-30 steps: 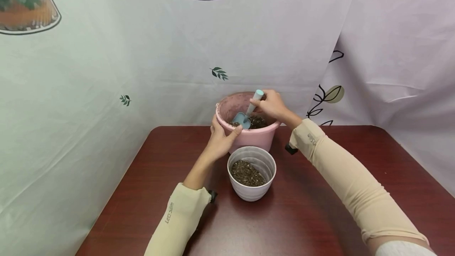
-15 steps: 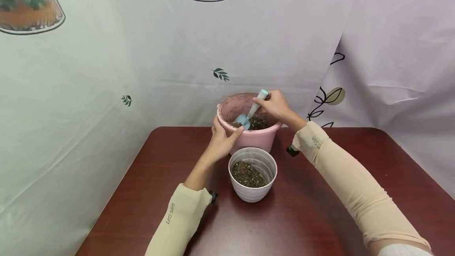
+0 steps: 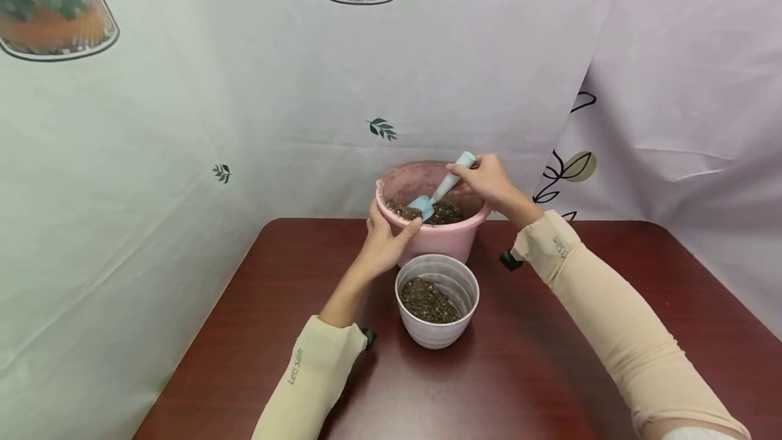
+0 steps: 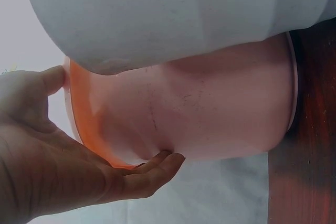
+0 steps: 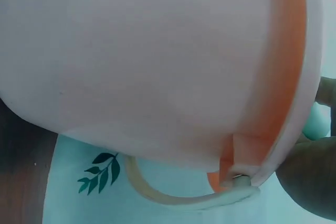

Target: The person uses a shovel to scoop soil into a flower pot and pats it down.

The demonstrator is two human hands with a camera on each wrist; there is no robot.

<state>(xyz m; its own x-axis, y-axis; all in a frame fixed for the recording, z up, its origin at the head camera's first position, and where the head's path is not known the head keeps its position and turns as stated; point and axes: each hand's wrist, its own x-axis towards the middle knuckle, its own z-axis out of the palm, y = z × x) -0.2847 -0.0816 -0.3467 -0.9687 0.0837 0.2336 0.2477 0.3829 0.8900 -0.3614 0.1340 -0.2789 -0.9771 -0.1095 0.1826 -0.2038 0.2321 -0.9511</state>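
The change since one second ago is small, but it can be seen: the trowel (image 3: pixel 448 184) now leans more toward the right hand (image 3: pixel 490 178). Its handle top comes lower to that side, while the blue blade (image 3: pixel 421 207) remains almost at the same place, in the soil (image 3: pixel 450 214) of the pink bucket (image 3: pixel 442 242). I judge from this that the blade is being worked under the soil — the filling of the trowel seems in progress, not finished. How much soil lies on the blade, I cannot tell.

The right hand pinches the handle by its upper part, above the bucket. The left hand (image 3: pixel 380 243) does not change its place: it grips the bucket's rim, the thumb on top and the fingers against the outer wall — so the bucket stands steadied between both hands. Nearer to the person than the hands, a whitish pot (image 3: pixel 434 336) stands upright on the desk (image 3: pixel 513 365). It holds some potting mix (image 3: pixel 430 301) and keeps its position before the bucket.
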